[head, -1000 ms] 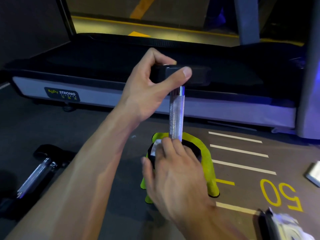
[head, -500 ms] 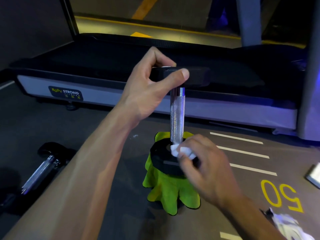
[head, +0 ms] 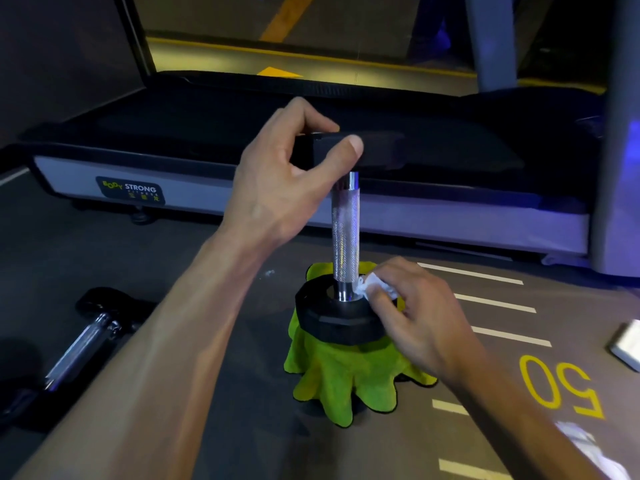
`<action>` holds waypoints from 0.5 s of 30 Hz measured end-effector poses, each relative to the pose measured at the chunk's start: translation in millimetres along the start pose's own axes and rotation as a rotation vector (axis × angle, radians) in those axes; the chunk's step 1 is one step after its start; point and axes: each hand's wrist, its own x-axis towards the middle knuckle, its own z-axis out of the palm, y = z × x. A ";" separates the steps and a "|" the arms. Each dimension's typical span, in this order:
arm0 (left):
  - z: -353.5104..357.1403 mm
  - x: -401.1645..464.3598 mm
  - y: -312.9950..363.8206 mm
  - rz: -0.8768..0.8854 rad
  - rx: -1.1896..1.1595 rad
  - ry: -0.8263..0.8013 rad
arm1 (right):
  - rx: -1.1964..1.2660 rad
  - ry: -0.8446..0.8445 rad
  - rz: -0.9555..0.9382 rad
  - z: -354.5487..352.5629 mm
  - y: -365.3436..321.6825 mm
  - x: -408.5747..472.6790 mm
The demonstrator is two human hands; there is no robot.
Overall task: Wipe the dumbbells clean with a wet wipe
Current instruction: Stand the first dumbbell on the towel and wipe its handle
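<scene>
Right hand (head: 412, 317) now lower on dumbbell (head: 343, 237); "BODY STRONG" treadmill label (head: 130, 190).

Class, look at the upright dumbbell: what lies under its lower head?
A green cloth spreads out beneath the dumbbell, draped over something. What supports it underneath is covered and cannot be seen.

Second dumbbell's (head: 74, 344) near end off the left edge; wipe (head: 372, 287) mostly under fingers.
</scene>
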 end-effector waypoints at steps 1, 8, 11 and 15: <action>1.0 -0.9 0.1 -0.001 -0.010 0.004 | -0.050 0.008 -0.018 1.0 -6.2 -4.9; 5.9 -2.7 2.3 0.015 -0.015 0.020 | -0.336 -0.170 -0.107 22.9 -71.8 -10.3; 3.9 -3.6 2.1 0.022 -0.012 0.026 | -0.415 -0.155 -0.120 34.4 -82.8 -8.2; 4.0 -3.8 1.3 0.021 -0.009 0.068 | -0.269 -0.120 -0.160 19.7 -58.0 -17.4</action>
